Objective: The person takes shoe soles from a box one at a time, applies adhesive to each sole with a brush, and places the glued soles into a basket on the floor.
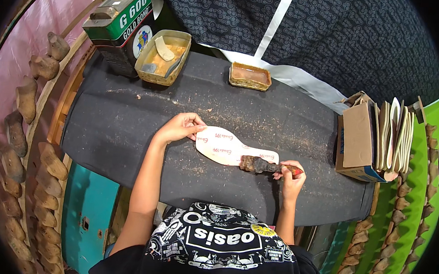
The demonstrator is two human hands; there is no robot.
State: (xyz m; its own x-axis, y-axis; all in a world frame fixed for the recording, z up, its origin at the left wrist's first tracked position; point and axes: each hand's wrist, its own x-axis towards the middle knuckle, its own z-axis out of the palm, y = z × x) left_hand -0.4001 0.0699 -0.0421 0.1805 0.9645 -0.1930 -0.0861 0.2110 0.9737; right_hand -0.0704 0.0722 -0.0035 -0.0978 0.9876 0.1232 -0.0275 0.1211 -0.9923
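White insole [221, 143], red print up, over the middle of the dark surface [125, 116], left hand [181, 127] fingers pinching its wide left end, right hand [292, 180] fingers gripping red-handled brush [259, 164], dark head overlapping lower edge near narrow end. Crumbs scattered beyond; farther out, small tray [249, 83], larger yellowish tray [155, 78] with loose pieces, green-black can [119, 29] far left, cardboard box [358, 133] of sole-shaped pieces [394, 130] right.

Black cloth [201, 188] covers the surface [112, 130], strewn with pale crumbs [302, 140]. At its far left stand a green-and-black metal can [122, 36] and an open tub [155, 78]; a smaller, shallow tub [248, 83] sits near the far edge, a cardboard box [359, 134] at right.
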